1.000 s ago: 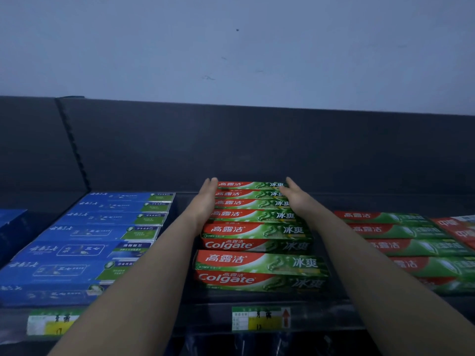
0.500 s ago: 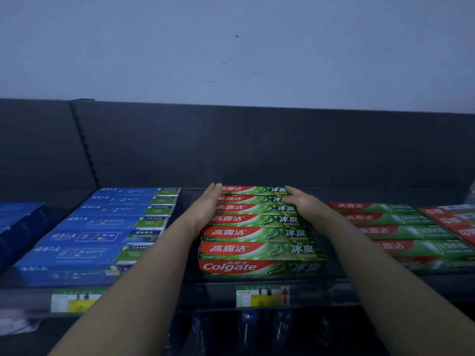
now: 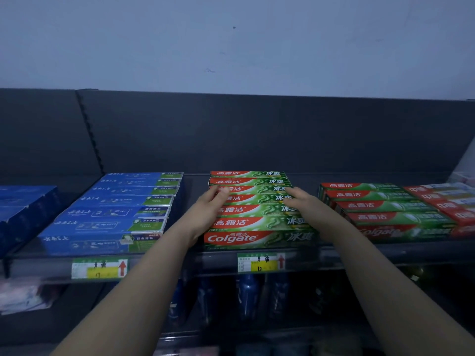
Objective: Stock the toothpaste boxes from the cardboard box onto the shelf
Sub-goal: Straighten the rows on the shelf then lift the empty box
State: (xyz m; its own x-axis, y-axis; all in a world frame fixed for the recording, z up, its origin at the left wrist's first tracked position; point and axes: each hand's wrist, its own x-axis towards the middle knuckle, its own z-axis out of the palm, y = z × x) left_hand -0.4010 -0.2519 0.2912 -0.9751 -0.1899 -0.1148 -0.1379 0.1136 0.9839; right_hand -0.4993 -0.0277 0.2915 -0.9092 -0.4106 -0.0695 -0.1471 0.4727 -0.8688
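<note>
A pale wall (image 3: 231, 42) fills the upper part of the view, with the dark back panel (image 3: 257, 134) of the shelving below it. The top shelf (image 3: 398, 255) carries toothpaste in separate rows, every box lying flat with its long side running left to right.

At the far left sits a block of dark blue packs (image 3: 23, 209). Next to it is a wide row of blue toothpaste boxes (image 3: 115, 209), running from the near edge back to the panel. In the middle stands the row of green and red Colgate boxes (image 3: 257, 222), packed edge to edge from the near lip of the shelf to the far side, the nearest one showing its front face. A gap of bare shelf separates it from a shorter row of similar green boxes (image 3: 380, 205) on the right, which touches a row of red boxes (image 3: 447, 201) at the far right.

Both forearms reach in over the near edge. The left hand (image 3: 208, 211) lies on the left ends of the middle boxes, its fingers (image 3: 221, 191) straight and close together, wrapped round nothing. The right hand (image 3: 305, 201) rests on the right ends, its fingers (image 3: 295, 195) loosely bent, their tips touching the box tops and holding nothing.

Dark bottles (image 3: 246, 296) stand on the shelf beneath. Two price tags (image 3: 100, 269) (image 3: 261, 262) hang on the front rail.
</note>
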